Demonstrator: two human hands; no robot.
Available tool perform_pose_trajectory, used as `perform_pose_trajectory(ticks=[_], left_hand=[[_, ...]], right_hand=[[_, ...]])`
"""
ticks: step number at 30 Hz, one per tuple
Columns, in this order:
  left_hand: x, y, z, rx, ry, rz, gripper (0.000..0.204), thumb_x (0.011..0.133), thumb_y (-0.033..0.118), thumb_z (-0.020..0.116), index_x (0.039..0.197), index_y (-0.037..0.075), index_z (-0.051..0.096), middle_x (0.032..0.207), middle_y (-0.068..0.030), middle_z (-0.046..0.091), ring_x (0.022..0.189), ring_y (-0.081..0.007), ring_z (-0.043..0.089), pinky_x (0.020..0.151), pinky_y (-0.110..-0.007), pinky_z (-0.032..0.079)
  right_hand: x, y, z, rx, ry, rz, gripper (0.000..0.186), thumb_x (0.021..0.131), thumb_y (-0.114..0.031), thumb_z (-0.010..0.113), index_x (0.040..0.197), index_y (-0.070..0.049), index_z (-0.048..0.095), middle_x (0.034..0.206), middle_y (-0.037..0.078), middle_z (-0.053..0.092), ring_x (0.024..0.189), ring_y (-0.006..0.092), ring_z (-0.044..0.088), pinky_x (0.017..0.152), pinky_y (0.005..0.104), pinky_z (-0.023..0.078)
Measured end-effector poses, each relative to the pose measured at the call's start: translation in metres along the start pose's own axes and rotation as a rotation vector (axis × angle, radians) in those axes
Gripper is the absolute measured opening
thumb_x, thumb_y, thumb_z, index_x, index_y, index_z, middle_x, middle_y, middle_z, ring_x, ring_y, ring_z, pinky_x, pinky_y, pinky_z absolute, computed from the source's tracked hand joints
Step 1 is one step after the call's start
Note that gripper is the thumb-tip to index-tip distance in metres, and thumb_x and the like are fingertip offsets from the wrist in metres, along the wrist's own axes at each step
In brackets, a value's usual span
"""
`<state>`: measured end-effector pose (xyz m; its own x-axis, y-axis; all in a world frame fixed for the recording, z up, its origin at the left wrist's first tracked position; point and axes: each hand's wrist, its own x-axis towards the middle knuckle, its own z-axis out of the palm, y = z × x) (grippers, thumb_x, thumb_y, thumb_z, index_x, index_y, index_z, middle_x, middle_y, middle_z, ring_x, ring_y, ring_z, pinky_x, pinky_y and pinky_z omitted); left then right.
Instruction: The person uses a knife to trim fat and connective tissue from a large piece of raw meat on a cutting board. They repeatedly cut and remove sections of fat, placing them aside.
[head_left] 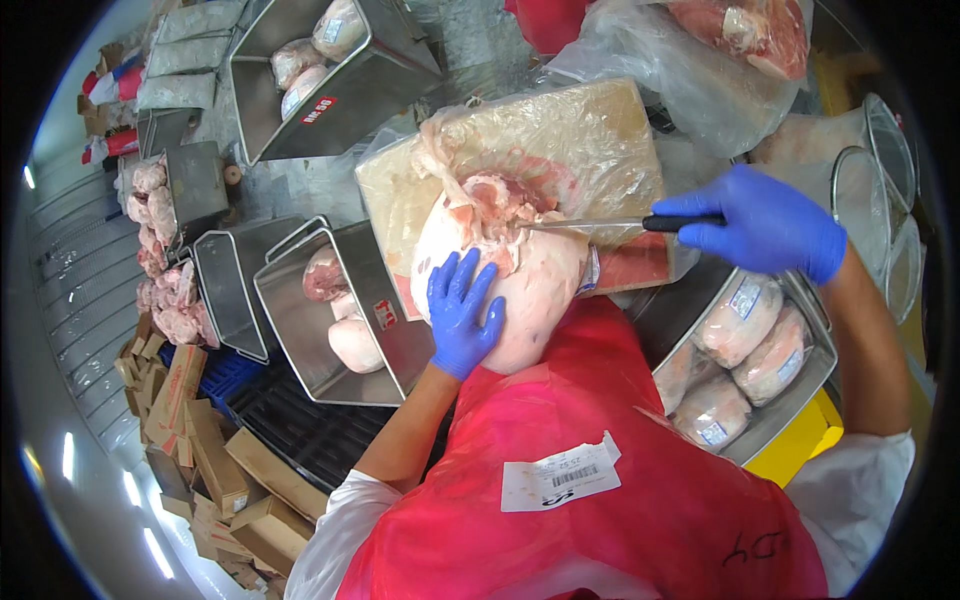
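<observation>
A large pale-skinned cut of meat (pixel 537 305) rests at the near edge of a light board (pixel 610 140) covered in clear film. Its far end is cut open, with red flesh and fat showing. My left hand (pixel 463 312), in a blue glove, lies with fingers spread on the meat's near left side. In my blue-gloved right hand (pixel 757 222) is a knife (pixel 590 224), gripped by its black handle. The thin blade points left, and its tip meets the opened flesh; how deep the tip goes is hidden.
Metal bins hold meat: one at right (pixel 829 360) with labelled wrapped pieces, another at left (pixel 290 285), another at far left (pixel 250 75). Plastic-wrapped red meat (pixel 750 35) lies beyond the board. Flattened cardboard boxes (pixel 215 460) are piled at lower left.
</observation>
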<state>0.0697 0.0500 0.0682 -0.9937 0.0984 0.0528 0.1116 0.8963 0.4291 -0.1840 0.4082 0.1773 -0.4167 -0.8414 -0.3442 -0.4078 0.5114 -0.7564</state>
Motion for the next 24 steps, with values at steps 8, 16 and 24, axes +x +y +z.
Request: perform_pose_trajectory(ticks=[8,16,24], left_hand=[[-0.038,-0.021,0.013,-0.161,0.203,-0.358,0.080,0.080,0.022,0.076,0.153,0.005,0.049,0.164,-0.0255,0.033,0.153,-0.0449,0.028,0.125,-0.054,0.021],[-0.037,-0.031,0.014,-0.174,0.218,-0.348,0.080,0.076,0.023,0.080,0.149,0.006,0.054,0.161,-0.0260,0.038,0.150,-0.0464,0.033,0.123,-0.057,0.023],[-0.022,-0.046,0.000,-0.139,0.207,-0.250,0.078,0.078,0.016,0.076,0.151,0.006,0.052,0.162,-0.0225,0.040,0.151,-0.0435,0.033,0.124,-0.052,0.025]], right_hand=[[0.045,0.031,-0.021,0.265,-0.310,0.114,0.045,0.092,-0.013,0.068,0.137,-0.012,0.066,0.103,0.019,0.075,0.073,0.0196,0.062,0.082,0.0348,0.054],[-0.007,0.008,0.092,0.148,0.122,0.124,0.047,0.094,-0.020,0.070,0.140,-0.017,0.064,0.105,0.020,0.074,0.084,0.0374,0.073,0.078,0.0423,0.058],[-0.046,-0.002,0.204,-0.350,0.425,0.234,0.058,0.096,-0.035,0.070,0.151,-0.027,0.054,0.089,0.013,0.065,0.056,0.0300,0.063,0.049,0.0434,0.051]])
